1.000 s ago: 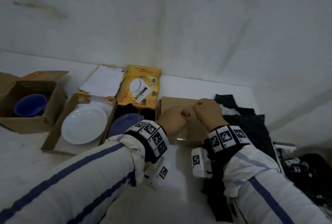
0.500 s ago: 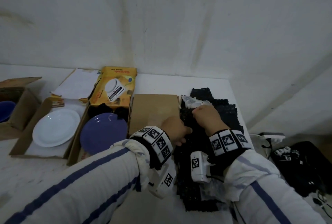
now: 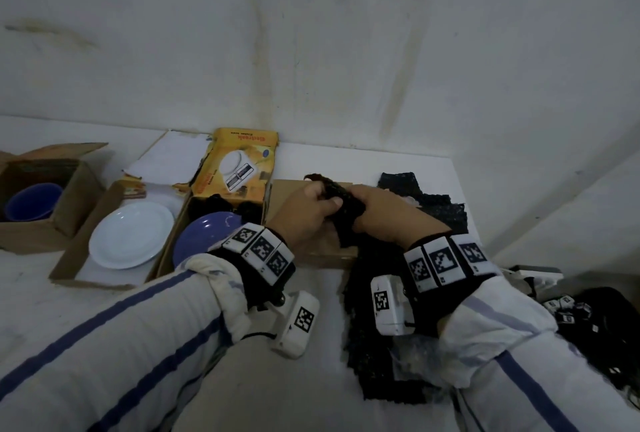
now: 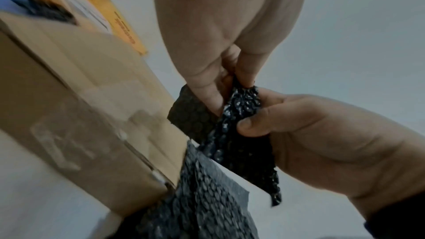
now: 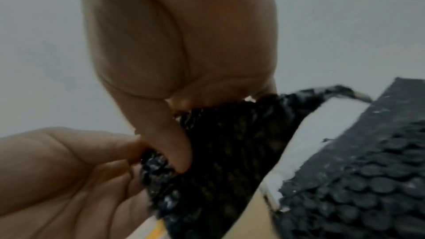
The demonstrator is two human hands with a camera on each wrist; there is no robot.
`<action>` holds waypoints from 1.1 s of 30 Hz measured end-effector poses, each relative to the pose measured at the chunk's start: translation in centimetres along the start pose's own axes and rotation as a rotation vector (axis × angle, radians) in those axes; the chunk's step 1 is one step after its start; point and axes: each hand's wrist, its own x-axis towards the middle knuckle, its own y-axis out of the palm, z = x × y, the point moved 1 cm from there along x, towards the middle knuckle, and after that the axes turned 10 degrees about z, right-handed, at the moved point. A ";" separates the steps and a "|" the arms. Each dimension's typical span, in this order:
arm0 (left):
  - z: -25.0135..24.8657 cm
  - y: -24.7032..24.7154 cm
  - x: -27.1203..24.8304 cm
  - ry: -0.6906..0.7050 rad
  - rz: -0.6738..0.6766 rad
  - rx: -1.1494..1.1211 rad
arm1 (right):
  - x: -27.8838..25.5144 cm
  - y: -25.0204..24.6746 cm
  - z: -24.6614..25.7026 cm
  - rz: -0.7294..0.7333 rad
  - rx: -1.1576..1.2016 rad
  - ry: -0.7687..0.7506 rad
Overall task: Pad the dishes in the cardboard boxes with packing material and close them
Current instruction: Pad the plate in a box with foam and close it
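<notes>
Both hands hold one piece of black bubble wrap [image 3: 341,198] above a closed brown cardboard box [image 3: 287,191]. My left hand [image 3: 313,213] pinches its left end; the left fingers [image 4: 207,86] show this in the left wrist view, gripping the bubble wrap [image 4: 243,112]. My right hand [image 3: 377,210] grips the other end, with its thumb [image 5: 177,144] pressed on the bubble wrap [image 5: 230,143]. To the left, a purple plate [image 3: 204,234] lies in an open box with a yellow lid [image 3: 239,168]. A white plate [image 3: 131,237] and a blue bowl [image 3: 33,201] sit in their own open boxes.
More black bubble wrap sheets [image 3: 443,213] lie on the white table [image 3: 52,310] to the right of the closed box and under my right wrist. The table's right edge is close. Dark gear [image 3: 606,327] lies beyond it. A wall stands right behind the boxes.
A second ago both hands rested on the closed box. They reached to the bubble wrap pile on the right and have now lifted one piece up over the box.
</notes>
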 end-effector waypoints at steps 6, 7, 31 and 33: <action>-0.7 -6.1 -3.8 0.089 -0.069 0.142 | 2.3 2.8 5.3 0.014 -0.061 -0.118; -0.6 -7.0 -4.5 0.086 -0.044 0.157 | 2.8 3.4 6.1 0.002 -0.002 -0.142; 6.2 -18.4 -10.1 -0.440 0.173 0.801 | 8.7 15.3 10.8 0.273 -0.592 -0.140; 6.7 -18.6 -9.9 -0.482 0.255 0.953 | 9.0 16.5 10.3 0.322 -0.620 -0.119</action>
